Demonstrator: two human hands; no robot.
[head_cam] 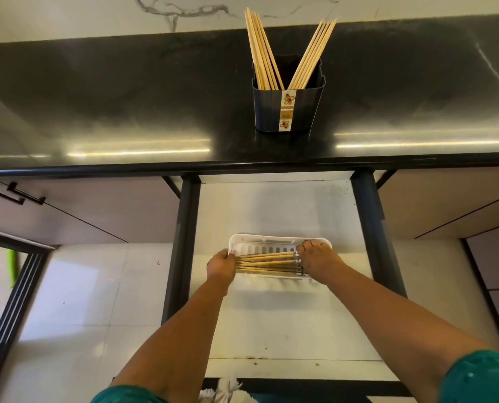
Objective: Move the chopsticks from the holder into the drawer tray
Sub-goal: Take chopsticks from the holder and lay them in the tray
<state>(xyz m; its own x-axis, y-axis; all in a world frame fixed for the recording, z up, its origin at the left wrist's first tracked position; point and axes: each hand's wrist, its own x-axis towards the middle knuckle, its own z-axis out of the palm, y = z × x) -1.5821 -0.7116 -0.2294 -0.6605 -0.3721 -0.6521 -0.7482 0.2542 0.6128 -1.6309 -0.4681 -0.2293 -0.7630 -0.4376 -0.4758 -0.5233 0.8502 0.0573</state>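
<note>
A dark holder [288,110] with a yellow label stands on the black counter, with several wooden chopsticks [261,50] leaning out left and right. Below, the drawer is pulled out and a white slotted tray [260,242] lies in it. A bundle of chopsticks [265,263] lies lengthwise in the tray. My left hand [220,266] grips the bundle's left end. My right hand [318,257] covers its right end, fingers curled over the tips.
The glossy black counter [126,112] runs across the top, its rounded edge overhanging the drawer. The drawer's white floor [271,207] is bordered by dark side rails [184,228]. Cabinet fronts with black handles [12,193] flank it. Pale floor tiles lie at the left.
</note>
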